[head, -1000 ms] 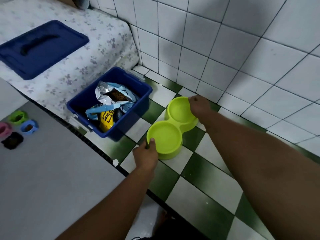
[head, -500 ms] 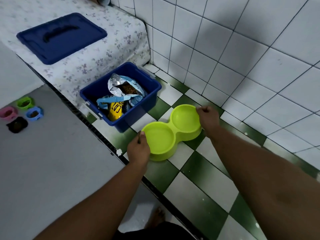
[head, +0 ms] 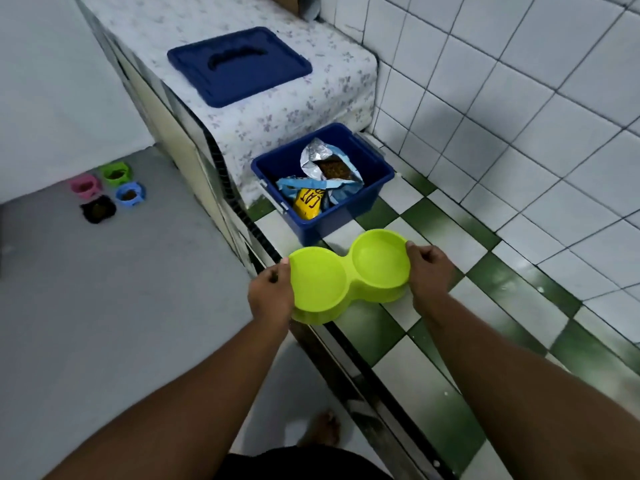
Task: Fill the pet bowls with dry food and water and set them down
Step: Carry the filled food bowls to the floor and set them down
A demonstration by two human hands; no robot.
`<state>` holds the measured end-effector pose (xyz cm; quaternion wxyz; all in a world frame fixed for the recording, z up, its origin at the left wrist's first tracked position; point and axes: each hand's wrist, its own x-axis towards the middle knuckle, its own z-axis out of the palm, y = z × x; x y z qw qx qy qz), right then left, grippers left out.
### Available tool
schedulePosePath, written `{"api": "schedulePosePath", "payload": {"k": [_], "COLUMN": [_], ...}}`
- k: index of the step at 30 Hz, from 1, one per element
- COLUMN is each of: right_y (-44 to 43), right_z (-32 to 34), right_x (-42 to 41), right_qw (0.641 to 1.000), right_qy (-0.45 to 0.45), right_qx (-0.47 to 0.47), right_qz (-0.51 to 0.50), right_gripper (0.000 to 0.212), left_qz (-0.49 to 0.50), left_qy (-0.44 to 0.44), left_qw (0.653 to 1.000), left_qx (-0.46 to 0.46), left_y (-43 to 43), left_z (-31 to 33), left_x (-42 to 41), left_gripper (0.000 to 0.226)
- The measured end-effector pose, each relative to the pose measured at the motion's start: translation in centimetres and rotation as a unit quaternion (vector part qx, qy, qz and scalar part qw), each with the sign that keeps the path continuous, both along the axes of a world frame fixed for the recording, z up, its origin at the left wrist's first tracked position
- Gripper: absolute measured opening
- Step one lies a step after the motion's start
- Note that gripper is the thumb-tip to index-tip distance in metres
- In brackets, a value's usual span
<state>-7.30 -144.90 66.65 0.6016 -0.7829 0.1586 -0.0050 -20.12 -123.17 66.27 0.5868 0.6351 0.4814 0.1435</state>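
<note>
A lime-green double pet bowl point(head: 346, 275) hangs over the edge of the green-and-white checked floor, both cups empty. My left hand point(head: 270, 294) grips its left end and my right hand point(head: 429, 271) grips its right end. Behind it stands a blue plastic bin point(head: 372, 199) holding an open silver bag of dry kibble point(head: 329, 168) and a yellow cat-food pack point(head: 308, 202).
The bin's blue lid point(head: 239, 64) lies on a floral-covered ledge point(head: 311, 109). Several small coloured pet dishes point(head: 104, 192) with food sit on the grey floor at left. A dark sliding-door track point(head: 346, 358) divides the floors. White tiled wall at right. My bare foot point(head: 322, 427) shows below.
Both hands lifted the green bowl off the tiles and drew it toward me and to the left, over the door track.
</note>
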Motion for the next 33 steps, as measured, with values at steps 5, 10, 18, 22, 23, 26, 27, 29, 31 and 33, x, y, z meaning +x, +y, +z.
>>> {"api": "schedulePosePath", "payload": {"k": [5,10,18,22,23,26,27,29,31,33], "right_y": [4.9,11.1,23.1,29.7,31.5,36.7,38.5,42.3,45.8,49.7], "right_z": [1.5,2.4,1.4,1.6,1.7,2.0,2.0,2.2,2.3,2.2], "right_x": [-3.4,-7.6,-14.6,-16.5,-16.8,-16.6,-16.3,-15.2,-13.9,-12.5], "right_qw": [0.999,0.997,0.990,0.987,0.986,0.985,0.984,0.980,0.974,0.967], "right_qy": [-0.026,-0.038,-0.049,-0.051,-0.049,-0.039,-0.037,-0.036,-0.031,-0.024], "right_qx": [-0.013,-0.015,-0.028,-0.010,-0.004,0.009,0.009,0.009,0.026,0.020], "right_qz": [0.035,0.059,0.130,0.155,0.158,0.166,0.174,0.196,0.222,0.251], "right_gripper": [0.021,0.021,0.026,0.023,0.024,0.024,0.025,0.026,0.026,0.024], "left_qz": [0.045,0.089,0.140,0.155,0.164,0.203,0.219,0.250,0.271,0.297], "left_qy": [-0.020,-0.059,-0.064,-0.072,-0.075,-0.082,-0.087,-0.098,-0.097,-0.092], "left_qw": [0.999,0.994,0.988,0.985,0.984,0.975,0.972,0.963,0.957,0.950], "left_qx": [-0.002,0.001,0.008,0.002,-0.004,-0.024,-0.024,-0.028,-0.024,-0.014], "left_y": [4.8,10.7,22.8,28.9,30.6,35.1,36.4,39.0,41.6,44.5], "left_z": [0.1,1.0,1.9,2.2,2.0,1.5,1.8,2.1,1.9,1.2], "left_x": [-3.7,-8.3,-16.2,-18.7,-19.2,-20.0,-20.1,-20.1,-19.9,-19.5], "left_gripper": [0.037,0.041,0.039,0.027,0.024,0.027,0.027,0.022,0.020,0.022]}}
